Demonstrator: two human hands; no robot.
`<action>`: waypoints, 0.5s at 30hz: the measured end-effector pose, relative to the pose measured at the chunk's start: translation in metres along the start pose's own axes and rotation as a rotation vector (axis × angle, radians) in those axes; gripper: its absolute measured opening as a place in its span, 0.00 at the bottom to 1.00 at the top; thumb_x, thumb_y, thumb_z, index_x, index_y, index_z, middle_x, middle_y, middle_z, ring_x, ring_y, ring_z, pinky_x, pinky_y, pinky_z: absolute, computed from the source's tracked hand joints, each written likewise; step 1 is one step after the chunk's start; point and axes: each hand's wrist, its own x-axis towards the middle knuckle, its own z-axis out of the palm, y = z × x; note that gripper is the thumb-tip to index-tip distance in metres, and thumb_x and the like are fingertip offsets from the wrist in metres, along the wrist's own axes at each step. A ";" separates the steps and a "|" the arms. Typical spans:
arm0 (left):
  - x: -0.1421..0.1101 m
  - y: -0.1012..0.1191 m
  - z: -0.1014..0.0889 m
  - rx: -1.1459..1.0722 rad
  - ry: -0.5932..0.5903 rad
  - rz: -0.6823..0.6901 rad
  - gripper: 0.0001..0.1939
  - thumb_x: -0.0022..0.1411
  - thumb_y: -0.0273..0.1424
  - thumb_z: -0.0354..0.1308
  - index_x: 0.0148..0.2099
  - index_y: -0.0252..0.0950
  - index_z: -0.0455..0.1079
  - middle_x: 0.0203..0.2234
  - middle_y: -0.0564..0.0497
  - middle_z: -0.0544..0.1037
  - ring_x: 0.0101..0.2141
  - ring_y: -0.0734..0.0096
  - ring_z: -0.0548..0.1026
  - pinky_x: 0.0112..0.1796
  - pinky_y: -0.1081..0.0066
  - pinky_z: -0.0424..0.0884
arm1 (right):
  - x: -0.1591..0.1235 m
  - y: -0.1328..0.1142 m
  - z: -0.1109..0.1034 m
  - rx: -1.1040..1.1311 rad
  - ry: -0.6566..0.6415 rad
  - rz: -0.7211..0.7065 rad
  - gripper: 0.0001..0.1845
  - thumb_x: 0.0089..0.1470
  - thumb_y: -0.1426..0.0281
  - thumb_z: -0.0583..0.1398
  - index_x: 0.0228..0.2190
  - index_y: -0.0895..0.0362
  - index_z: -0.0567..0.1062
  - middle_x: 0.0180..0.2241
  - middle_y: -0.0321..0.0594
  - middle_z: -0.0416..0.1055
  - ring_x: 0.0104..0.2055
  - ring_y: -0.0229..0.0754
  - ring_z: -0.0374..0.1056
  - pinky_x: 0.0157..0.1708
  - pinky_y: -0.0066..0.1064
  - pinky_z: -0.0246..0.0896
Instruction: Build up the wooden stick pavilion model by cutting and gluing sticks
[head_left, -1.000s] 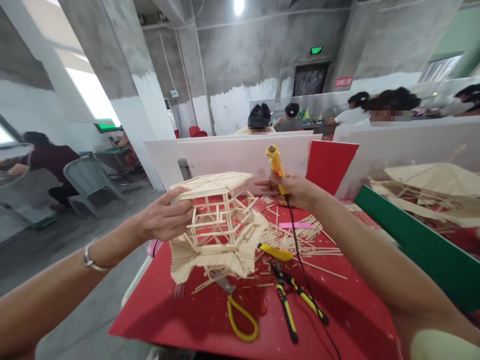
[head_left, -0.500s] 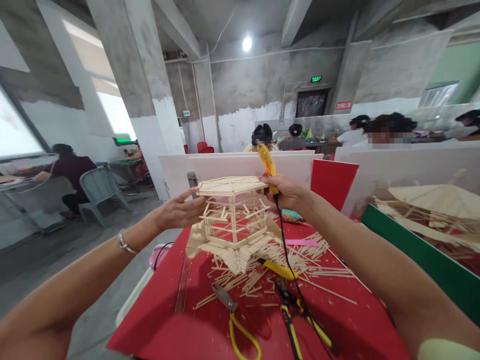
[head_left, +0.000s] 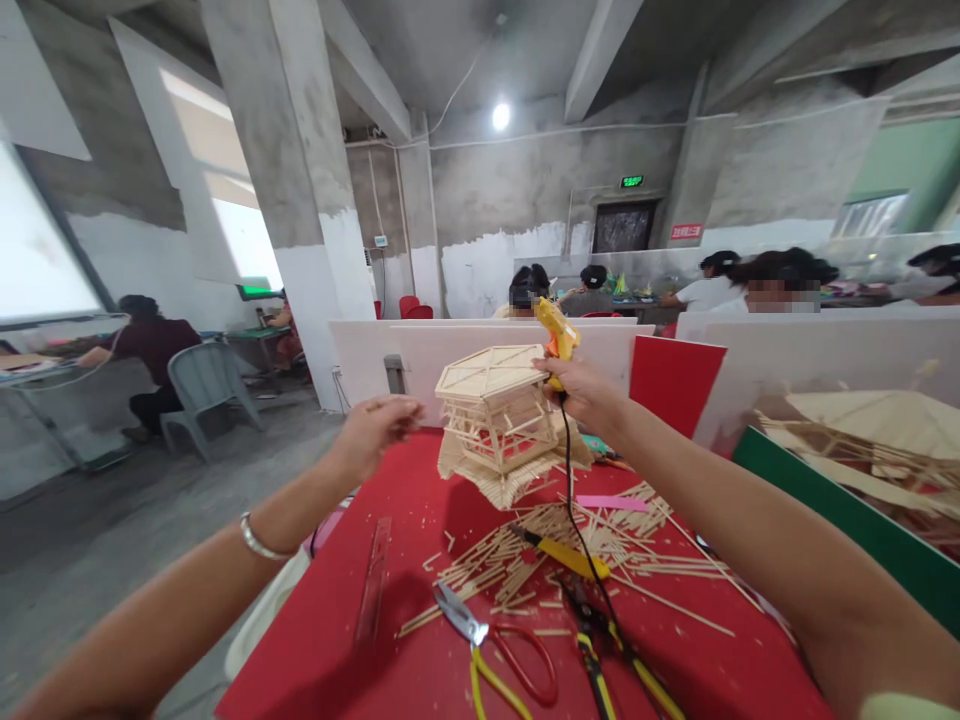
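A small pavilion model (head_left: 491,372) of thin wooden sticks, with a flat hexagonal top and a flared lower skirt, hangs tilted above the red table (head_left: 300,640). The fingertips of my right hand (head_left: 589,390) pinch the right edge of its top. That same hand grips a yellow hot glue gun (head_left: 559,330), nozzle up, its black cord trailing down. My left hand (head_left: 379,435) is off to the model's left, apart from it, with fingers curled together. Whether a small thing is between them is hidden.
Loose sticks (head_left: 525,540) lie about a yellow-handled cutter (head_left: 566,555). Nearer are pliers with red and yellow handles (head_left: 480,630), black-yellow pliers (head_left: 589,640) and a clear ruler (head_left: 373,580). White boards stand behind; another stick model (head_left: 870,420) is at right. Several people sit beyond.
My left hand has let go of the model and drawn left, its fingers curling. My right hand has brought the model and glue gun a little to the right, turning the model.
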 end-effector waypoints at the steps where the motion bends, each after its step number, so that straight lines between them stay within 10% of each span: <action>1: 0.001 0.001 0.011 -0.059 -0.008 -0.045 0.12 0.59 0.36 0.60 0.44 0.37 0.76 0.36 0.42 0.82 0.35 0.60 0.81 0.29 0.66 0.77 | 0.000 0.003 0.002 0.006 0.018 -0.005 0.21 0.40 0.75 0.71 0.33 0.53 0.67 0.23 0.24 0.65 0.18 0.26 0.58 0.14 0.16 0.55; 5: 0.004 0.014 0.051 -0.688 0.045 -0.348 0.09 0.58 0.30 0.63 0.42 0.34 0.71 0.36 0.43 0.80 0.34 0.66 0.81 0.28 0.72 0.76 | -0.008 0.009 0.008 0.032 0.082 -0.038 0.22 0.39 0.74 0.70 0.33 0.52 0.65 0.24 0.23 0.64 0.19 0.25 0.59 0.14 0.16 0.56; 15: -0.006 0.012 0.073 -0.588 -0.085 -0.197 0.38 0.51 0.29 0.70 0.63 0.46 0.61 0.51 0.44 0.74 0.33 0.64 0.82 0.18 0.77 0.71 | -0.021 0.010 0.011 0.076 0.146 -0.120 0.20 0.41 0.72 0.68 0.34 0.51 0.65 0.27 0.23 0.64 0.21 0.26 0.59 0.17 0.17 0.58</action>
